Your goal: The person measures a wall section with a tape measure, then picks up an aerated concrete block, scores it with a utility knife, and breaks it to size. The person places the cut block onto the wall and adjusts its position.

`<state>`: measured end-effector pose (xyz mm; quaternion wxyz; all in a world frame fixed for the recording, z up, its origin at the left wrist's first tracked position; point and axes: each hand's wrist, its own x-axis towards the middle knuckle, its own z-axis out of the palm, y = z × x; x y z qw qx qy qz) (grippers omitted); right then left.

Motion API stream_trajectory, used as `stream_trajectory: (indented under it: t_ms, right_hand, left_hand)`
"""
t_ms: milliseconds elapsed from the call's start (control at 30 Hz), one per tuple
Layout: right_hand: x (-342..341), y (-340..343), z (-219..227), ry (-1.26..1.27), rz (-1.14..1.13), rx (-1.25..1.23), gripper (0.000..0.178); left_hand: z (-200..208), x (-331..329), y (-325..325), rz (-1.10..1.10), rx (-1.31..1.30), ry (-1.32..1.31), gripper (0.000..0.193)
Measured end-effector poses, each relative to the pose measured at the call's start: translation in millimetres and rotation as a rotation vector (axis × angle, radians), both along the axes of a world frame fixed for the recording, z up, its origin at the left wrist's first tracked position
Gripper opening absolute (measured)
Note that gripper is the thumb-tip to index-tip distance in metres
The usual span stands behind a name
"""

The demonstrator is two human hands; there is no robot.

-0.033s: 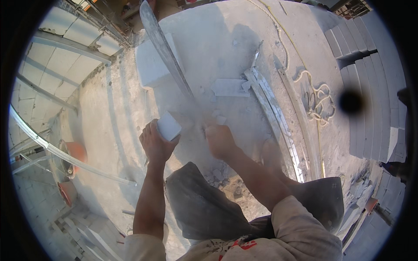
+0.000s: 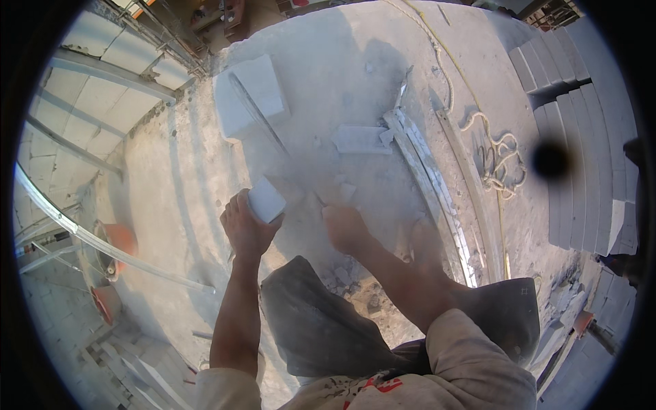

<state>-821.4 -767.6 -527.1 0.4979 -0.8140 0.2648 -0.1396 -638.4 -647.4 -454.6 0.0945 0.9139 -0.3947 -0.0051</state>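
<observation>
My left hand (image 2: 247,225) is closed around a small pale block (image 2: 266,199), its fingers on the left side and thumb at the near edge. My right hand (image 2: 345,229) makes a fist around the handle of a machete (image 2: 258,113). The handle is mostly hidden in the fist, and the part of the blade nearest the hand is blurred by dust. Its long blade slants away to the far left, seen nearly edge-on in front of a large white block (image 2: 270,75) on the floor. The small block is just left of the blade's blurred part.
A flat pale offcut (image 2: 359,139) lies ahead on the dusty floor. Long boards (image 2: 437,195) run along the right, beside a tangled rope (image 2: 502,164). Grey blocks (image 2: 581,171) stand stacked at far right. Orange buckets (image 2: 117,240) and a curved metal strip (image 2: 102,242) are at left.
The machete blade has swung down and looks thinner and shorter, uncovering more of the large white block. My right hand has shifted slightly nearer. My left hand and the small block have hardly moved.
</observation>
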Motion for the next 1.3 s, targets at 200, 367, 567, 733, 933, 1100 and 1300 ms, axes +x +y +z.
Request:
stream_trajectory:
  t_ms: [200, 367, 567, 733, 933, 1100, 1300]
  right_hand:
    - [-22, 8, -48, 0.431, 0.159, 0.058, 0.06]
    - [-19, 2, -39, 0.059, -0.012, 0.086, 0.061]
    - [-52, 33, -69, 0.577, 0.048, 0.012, 0.062]
    - [-69, 34, -85, 0.525, 0.14, 0.087, 0.066]
    - [-79, 26, -79, 0.577, 0.171, -0.021, 0.055]
    - [-71, 34, -73, 0.593, -0.105, -0.077, 0.046]
    - [-69, 36, -16, 0.686, 0.0, -0.087, 0.049]
  left_hand:
    - [3, 0, -1, 0.012, 0.035, 0.016, 0.08]
    - [2, 1, -1, -0.015, -0.029, 0.008, 0.079]
    - [0, 4, -4, -0.024, -0.031, -0.041, 0.079]
    - [-2, 4, -5, -0.031, -0.044, -0.041, 0.082]
    - [-4, 5, -1, -0.049, -0.051, -0.056, 0.083]
    - [-5, 3, 6, -0.013, 0.0, 0.0, 0.087]
    - [7, 6, -2, 0.142, 0.161, 0.178, 0.09]
